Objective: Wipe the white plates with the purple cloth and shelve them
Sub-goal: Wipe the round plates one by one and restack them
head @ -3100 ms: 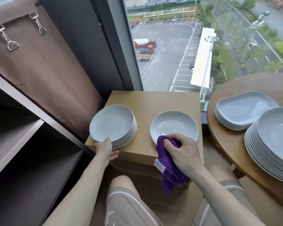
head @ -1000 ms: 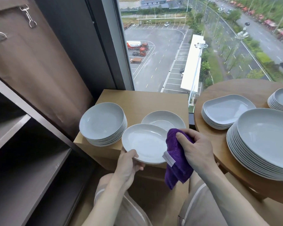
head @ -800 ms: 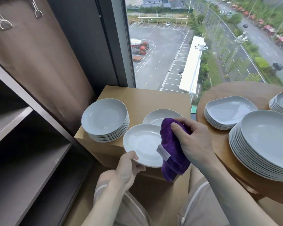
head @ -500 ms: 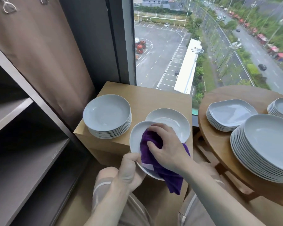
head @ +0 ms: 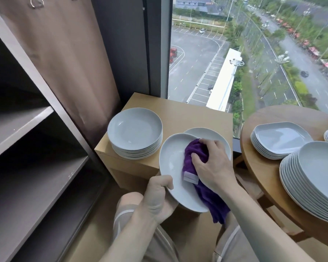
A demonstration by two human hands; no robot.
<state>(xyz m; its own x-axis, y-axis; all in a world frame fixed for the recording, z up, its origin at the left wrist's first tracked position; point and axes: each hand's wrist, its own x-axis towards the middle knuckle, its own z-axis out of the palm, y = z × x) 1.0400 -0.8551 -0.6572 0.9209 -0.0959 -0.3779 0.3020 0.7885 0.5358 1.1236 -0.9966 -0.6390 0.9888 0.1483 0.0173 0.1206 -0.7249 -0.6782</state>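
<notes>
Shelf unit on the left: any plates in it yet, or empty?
Empty where visible: the shelf boards are bare. Left hand holds a plate; right hand wipes it with the purple cloth.

High-rise room corner by a big window, daylight, overcast outside.

Dark shelving unit (head: 36, 148) fills the left side, shelves bare where visible. Brown curtain (head: 68, 53) hangs behind it with metal rings at the top, next to a dark window frame (head: 155, 46). Window (head: 254, 53) looks far down on a wet parking lot, a long white roof, a tree-lined road with a dark car. Light wood box-shaped side table (head: 187, 114) sits against the glass; round darker wood table (head: 263, 167) just beside it on the right. Tan floor (head: 95, 233) below.
</notes>
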